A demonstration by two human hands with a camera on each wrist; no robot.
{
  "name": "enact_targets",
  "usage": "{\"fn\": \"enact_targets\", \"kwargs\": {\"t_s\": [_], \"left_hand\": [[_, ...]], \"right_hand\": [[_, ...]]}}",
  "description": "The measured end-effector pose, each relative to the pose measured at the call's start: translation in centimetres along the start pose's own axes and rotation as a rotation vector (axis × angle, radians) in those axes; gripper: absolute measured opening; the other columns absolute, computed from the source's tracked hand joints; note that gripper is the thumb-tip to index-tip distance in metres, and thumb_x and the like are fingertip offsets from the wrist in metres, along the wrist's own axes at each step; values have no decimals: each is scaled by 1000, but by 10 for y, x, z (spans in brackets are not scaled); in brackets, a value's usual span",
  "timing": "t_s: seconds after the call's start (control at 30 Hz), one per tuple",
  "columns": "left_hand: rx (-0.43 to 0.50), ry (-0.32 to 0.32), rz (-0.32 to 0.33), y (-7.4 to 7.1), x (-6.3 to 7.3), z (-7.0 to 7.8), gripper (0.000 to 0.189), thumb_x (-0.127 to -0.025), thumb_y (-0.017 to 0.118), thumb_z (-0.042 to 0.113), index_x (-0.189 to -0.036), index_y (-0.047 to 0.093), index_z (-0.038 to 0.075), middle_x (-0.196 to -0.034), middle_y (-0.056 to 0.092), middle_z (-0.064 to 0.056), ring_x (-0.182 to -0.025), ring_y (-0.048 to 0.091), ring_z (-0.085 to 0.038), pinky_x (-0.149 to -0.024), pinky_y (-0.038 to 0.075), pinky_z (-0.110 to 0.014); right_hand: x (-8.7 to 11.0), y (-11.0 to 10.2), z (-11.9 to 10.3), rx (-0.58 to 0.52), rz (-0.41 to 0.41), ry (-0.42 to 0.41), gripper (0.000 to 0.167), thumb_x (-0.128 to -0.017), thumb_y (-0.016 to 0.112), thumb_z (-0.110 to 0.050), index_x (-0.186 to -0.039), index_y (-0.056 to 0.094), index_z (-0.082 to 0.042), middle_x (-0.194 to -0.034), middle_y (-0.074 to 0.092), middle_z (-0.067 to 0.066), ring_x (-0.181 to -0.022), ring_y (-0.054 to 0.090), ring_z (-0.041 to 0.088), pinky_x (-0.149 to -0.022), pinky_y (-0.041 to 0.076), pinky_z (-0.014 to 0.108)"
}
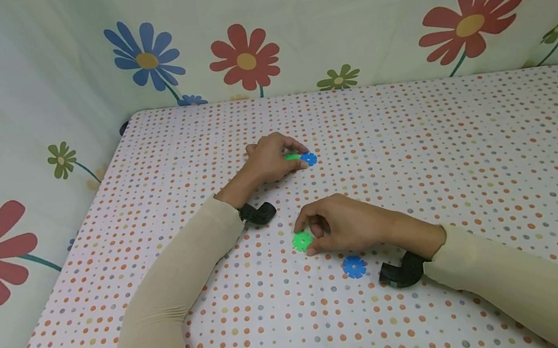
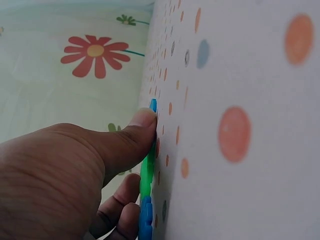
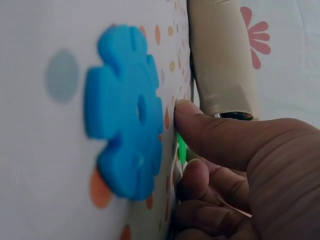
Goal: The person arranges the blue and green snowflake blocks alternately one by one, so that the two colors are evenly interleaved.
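Your left hand (image 1: pixel 272 157) pinches a short row of discs (image 1: pixel 292 157) between thumb and fingers, on the far middle of the tabletop (image 1: pixel 422 161). The row's long axis runs roughly left to right, its right end angled slightly towards the near side. A blue disc (image 1: pixel 309 159) makes that right end, a green one sits in the middle, and another blue disc makes the left end. Your hand covers the left end from above; only the left wrist view shows it, edge-on and cut off at the bottom of the frame.

Nearer to you, your right hand (image 1: pixel 346 222) pinches a single green disc (image 1: pixel 302 241), thumb on its near side and index finger on its far side. It is round, with no long axis, and its face is turned up; you cannot tell whether it touches the tabletop. In the right wrist view your thumb and fingers hide all but a green sliver.

A loose blue disc (image 1: pixel 354 267) lies flat just beside your right hand, on the near side, its notched rim and centre hole showing, slightly blurred close up.
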State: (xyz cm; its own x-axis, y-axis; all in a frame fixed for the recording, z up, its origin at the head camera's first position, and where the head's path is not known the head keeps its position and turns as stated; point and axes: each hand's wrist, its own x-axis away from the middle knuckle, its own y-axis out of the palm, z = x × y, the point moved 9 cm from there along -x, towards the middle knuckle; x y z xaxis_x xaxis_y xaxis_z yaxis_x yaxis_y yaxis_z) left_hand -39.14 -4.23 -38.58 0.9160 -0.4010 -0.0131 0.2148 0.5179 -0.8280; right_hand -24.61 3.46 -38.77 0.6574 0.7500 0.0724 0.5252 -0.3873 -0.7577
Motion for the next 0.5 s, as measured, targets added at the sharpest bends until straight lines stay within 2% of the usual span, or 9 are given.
{"fn": "enact_targets", "kwargs": {"t_s": [0.23,0.5], "left_hand": [[0,-9,0,0,0,-1,21,-87,76,39,-107,75,31,-127,64,6,-111,58,-17,-97,26,-51],[1,1,1,0,0,-1,21,-87,75,39,-107,75,31,-126,64,6,-110,58,-18,-97,26,-51]], "right_hand": [[-1,2,1,-2,-14,27,27,-84,80,-25,-105,66,-17,-75,55,-7,-59,47,5,-58,42,22],[-1,2,0,13,-22,19,25,-84,79,-24,-104,65,-17,-73,54,-7,-57,46,4,-59,42,22]]}}
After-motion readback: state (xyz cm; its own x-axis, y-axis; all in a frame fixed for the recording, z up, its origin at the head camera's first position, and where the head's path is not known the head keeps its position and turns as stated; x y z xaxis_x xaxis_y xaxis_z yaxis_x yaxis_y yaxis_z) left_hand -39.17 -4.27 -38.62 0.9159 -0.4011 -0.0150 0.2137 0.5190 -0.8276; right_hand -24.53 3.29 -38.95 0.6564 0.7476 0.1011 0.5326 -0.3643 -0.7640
